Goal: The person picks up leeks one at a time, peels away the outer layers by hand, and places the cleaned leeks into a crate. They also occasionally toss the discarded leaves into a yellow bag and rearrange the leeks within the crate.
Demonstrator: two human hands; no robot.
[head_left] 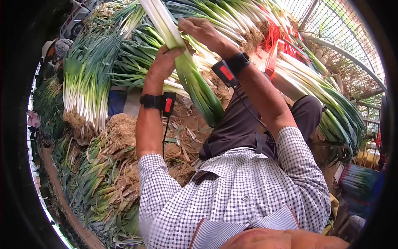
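My left hand (163, 64) is wrapped around the middle of a leek (192, 85), a thick pale stalk that fans into broad green leaves. Its white part runs up past the top edge of the head view, and the leaves hang down toward my knee. Close to the stalk's right side is my right hand (203, 35), fingers curled closed; what they grip, if anything, is hidden. Beneath both hands lie more leeks (141, 54), with white stems and dark green tops.
A bundle of leeks (85, 87) lies at left, roots downward. Dry roots and trimmed leaves (112, 166) are heaped at lower left. Red plastic ties (280, 41) lie at upper right, above another leek pile (323, 91). Wire fencing (344, 25) borders the right side.
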